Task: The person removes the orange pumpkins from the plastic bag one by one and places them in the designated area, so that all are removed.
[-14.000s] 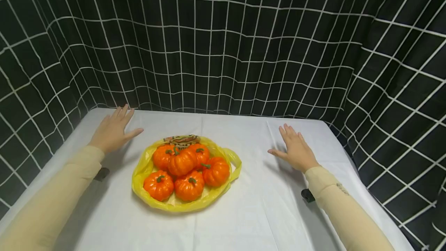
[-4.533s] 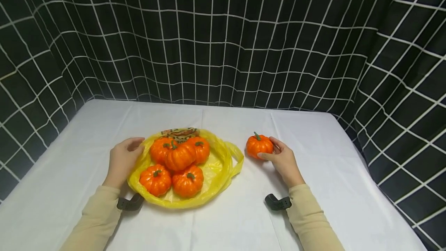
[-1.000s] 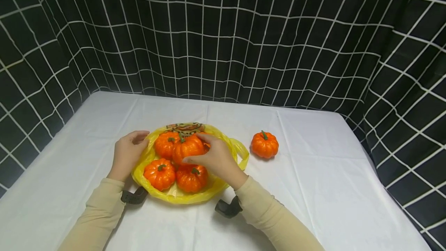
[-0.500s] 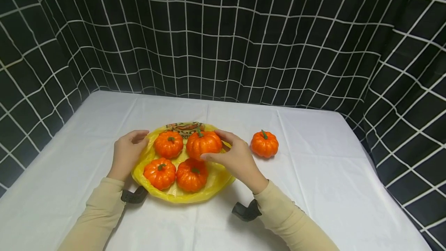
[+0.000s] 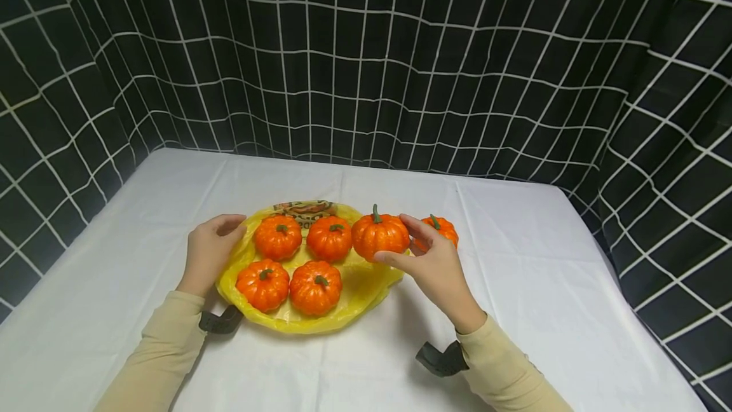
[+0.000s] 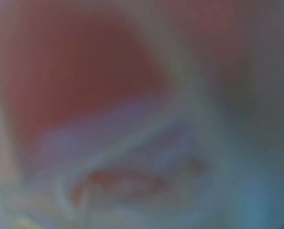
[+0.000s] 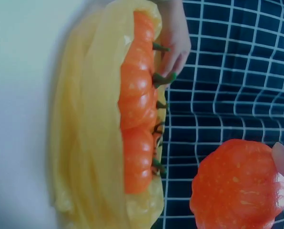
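Note:
In the head view, a yellow plastic bag (image 5: 366,291) lies with its mouth wide, and several small orange pumpkins with green stems sit inside, such as the front-left pumpkin (image 5: 262,286). My left hand (image 5: 207,253) holds the bag's left rim between thumb and fingers. Over the bag's right edge, my right hand (image 5: 436,269) grips another pumpkin (image 5: 380,237), raised and stem up. That held pumpkin (image 7: 237,186) also shows in the right wrist view, beside the bag's side (image 7: 92,124). The left wrist view is too blurred to read.
One loose pumpkin (image 5: 443,229) stands on the white tablecloth (image 5: 515,259) to the right, partly hidden behind my right hand. A black curtain with a white grid (image 5: 366,62) surrounds the table's back and sides. Printing shows on the bag's far flap (image 5: 305,212).
My right hand has lifted the top pumpkin off the pile and carried it right. Earlier, another pumpkin was set on the cloth; at first both hands lay spread. The left hand stays at the rim.

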`<state>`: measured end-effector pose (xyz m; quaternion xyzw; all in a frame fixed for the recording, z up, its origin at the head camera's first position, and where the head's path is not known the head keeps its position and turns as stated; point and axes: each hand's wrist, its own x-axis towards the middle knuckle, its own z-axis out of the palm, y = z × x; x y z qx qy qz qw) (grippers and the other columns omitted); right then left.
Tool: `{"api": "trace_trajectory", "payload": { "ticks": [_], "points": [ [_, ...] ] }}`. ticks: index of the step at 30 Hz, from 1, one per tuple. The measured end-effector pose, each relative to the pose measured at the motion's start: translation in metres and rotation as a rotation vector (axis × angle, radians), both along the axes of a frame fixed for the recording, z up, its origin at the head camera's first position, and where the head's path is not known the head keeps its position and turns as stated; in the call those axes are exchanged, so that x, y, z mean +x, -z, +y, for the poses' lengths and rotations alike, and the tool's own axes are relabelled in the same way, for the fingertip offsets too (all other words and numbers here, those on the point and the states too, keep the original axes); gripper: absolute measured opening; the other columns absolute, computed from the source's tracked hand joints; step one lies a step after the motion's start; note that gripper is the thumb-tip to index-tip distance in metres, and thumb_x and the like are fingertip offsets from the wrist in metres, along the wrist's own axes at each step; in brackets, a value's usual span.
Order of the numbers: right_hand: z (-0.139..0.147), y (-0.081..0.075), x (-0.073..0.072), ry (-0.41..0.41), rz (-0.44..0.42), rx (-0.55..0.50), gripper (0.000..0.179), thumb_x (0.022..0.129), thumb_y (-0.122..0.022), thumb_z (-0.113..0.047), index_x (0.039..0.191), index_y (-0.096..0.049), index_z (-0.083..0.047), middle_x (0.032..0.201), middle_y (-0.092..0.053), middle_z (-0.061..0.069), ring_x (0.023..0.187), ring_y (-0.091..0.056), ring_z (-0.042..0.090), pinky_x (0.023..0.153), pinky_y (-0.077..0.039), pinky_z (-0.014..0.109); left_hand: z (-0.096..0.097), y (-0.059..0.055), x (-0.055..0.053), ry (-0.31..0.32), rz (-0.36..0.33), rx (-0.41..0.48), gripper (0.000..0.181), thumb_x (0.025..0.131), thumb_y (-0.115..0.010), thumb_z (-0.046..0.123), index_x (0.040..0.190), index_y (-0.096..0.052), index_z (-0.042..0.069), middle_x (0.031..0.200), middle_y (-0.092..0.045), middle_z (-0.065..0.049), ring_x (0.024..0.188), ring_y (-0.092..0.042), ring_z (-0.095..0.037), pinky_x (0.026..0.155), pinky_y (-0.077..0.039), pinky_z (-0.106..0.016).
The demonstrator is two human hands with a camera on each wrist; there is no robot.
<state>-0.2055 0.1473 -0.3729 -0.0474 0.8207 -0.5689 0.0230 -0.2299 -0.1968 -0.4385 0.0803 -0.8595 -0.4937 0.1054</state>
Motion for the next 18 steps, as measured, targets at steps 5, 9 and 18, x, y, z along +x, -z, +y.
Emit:
{"api": "trace_trajectory", "payload": {
  "ticks": [5, 9, 18],
  "points": [
    [0.015, 0.003, 0.005, 0.034, -0.022, -0.031, 0.080, 0.076, -0.087, -0.025, 0.145, -0.049, -0.010, 0.146, -0.054, 0.007, 0.126, -0.061, 0.027, 0.099, -0.053, 0.029, 0.000, 0.000, 0.000, -0.006, -0.010, 0.016, 0.032, 0.099, -0.059, 0.017, 0.125, -0.066, 0.000, 0.123, -0.068, -0.023, 0.117, -0.063, -0.035, 0.100, -0.053, -0.046],
    [0.026, 0.004, 0.009, 0.057, -0.019, -0.068, 0.079, 0.077, -0.086, -0.021, 0.146, -0.048, -0.009, 0.150, -0.049, 0.006, 0.125, -0.062, 0.028, 0.093, -0.055, 0.020, -0.001, -0.001, 0.000, -0.004, -0.025, 0.037, 0.033, 0.099, -0.059, 0.020, 0.124, -0.066, 0.001, 0.124, -0.068, -0.022, 0.118, -0.062, -0.033, 0.099, -0.052, -0.044],
    [0.052, 0.004, 0.012, 0.130, 0.024, -0.044, 0.080, 0.077, -0.087, -0.025, 0.145, -0.049, -0.009, 0.149, -0.052, 0.003, 0.138, -0.049, 0.017, 0.099, -0.046, 0.012, -0.002, 0.000, 0.001, -0.014, -0.032, 0.030, 0.033, 0.099, -0.060, 0.024, 0.123, -0.068, 0.003, 0.122, -0.069, -0.020, 0.115, -0.063, -0.030, 0.084, -0.050, -0.017]
  ]
}}
